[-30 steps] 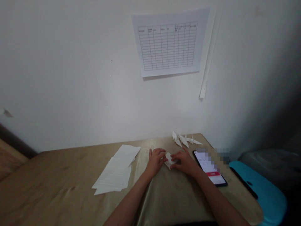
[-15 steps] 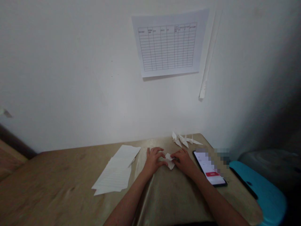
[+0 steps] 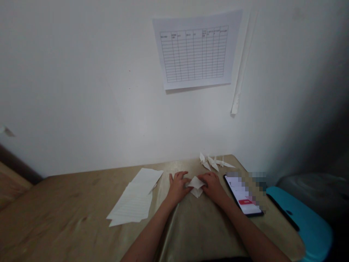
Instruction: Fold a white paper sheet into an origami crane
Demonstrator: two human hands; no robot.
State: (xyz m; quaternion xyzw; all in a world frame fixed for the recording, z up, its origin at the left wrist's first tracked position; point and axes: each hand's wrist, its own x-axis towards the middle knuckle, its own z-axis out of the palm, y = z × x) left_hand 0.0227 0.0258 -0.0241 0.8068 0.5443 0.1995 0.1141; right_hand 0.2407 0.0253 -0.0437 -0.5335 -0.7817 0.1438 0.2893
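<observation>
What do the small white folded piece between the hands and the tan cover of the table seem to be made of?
Small white folded piece: thin matte paper, most likely; it holds sharp creases and flat facets. Tan table cover: probably a smooth plastic or oilcloth sheet, slightly glossy; it shows a soft sheen and a long wrinkle.

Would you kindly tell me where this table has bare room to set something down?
The table is bare left of the sheets and along the near edge in front of them. Crowded on the right: left hand, right hand, folded paper, cranes, phone.
</observation>
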